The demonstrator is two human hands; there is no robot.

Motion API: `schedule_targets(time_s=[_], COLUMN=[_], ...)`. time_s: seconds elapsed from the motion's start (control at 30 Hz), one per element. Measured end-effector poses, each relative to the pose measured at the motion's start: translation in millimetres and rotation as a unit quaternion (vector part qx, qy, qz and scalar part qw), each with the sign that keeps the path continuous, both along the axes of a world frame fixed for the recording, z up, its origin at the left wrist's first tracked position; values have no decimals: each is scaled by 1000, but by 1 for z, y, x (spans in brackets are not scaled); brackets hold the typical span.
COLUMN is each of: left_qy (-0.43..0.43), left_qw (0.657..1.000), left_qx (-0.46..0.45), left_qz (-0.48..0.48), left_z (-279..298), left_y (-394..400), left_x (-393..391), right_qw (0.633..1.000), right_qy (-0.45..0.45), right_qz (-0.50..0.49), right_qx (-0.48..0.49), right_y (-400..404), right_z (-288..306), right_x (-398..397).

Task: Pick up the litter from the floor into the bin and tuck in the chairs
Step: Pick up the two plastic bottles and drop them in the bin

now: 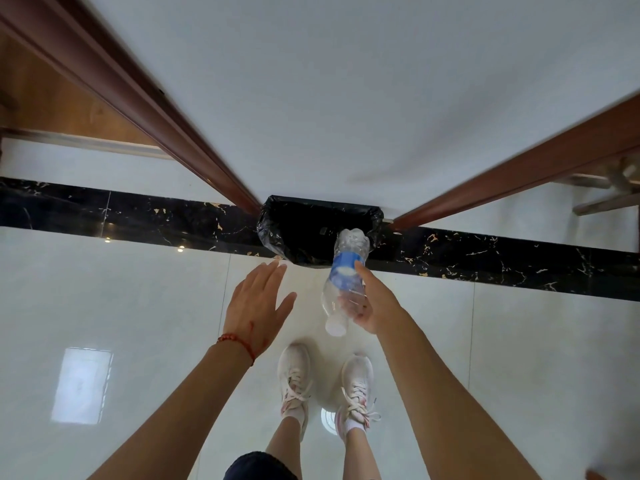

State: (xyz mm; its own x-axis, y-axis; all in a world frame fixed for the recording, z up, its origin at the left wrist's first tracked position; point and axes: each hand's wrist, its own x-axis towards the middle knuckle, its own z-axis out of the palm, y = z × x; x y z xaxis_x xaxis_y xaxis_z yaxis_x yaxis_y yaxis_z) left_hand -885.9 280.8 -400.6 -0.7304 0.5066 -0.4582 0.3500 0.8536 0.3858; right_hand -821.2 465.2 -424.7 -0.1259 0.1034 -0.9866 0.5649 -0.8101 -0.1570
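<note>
Litter-wise, one clear plastic bottle with a blue label [344, 278] hangs over the black-lined bin [313, 230], right hand [372, 303] fingers wrapped round it; left hand [258, 299] spread, empty. Drop pending; chairs seemingly untouched.

Both arms stretched out in front. Left hand [256, 299] flat and open, fingers spread, holding nothing. Right hand [372, 303] curled around a bottle [344, 275].
</note>
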Motion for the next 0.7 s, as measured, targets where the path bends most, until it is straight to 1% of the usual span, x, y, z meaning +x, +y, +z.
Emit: schedule_targets(time_s=[0.17,0.27,0.43,0.57,0.7], left_qy=[1,0,2,-2,-2], left_qw=[1000,1000,1000,1000,1000], left_qx=[11,11,7,4,3], left_qz=[19,29,27,23,13], left_z=[2,2,2,6,17], left_y=[-4,-5,-8,-10,-6], left_x=[-6,-9,-9,-7,-3], right_qw=[997,997,999,984,958], right_qy=[40,37,-17,-21,23], right_qz=[17,35,21,102,179], right_qx=[-58,-54,23,146,222], right_y=[1,8,25,30,24], right_z=[-2,-4,-11,-6,16], right_x=[-32,-37,-17,2,10])
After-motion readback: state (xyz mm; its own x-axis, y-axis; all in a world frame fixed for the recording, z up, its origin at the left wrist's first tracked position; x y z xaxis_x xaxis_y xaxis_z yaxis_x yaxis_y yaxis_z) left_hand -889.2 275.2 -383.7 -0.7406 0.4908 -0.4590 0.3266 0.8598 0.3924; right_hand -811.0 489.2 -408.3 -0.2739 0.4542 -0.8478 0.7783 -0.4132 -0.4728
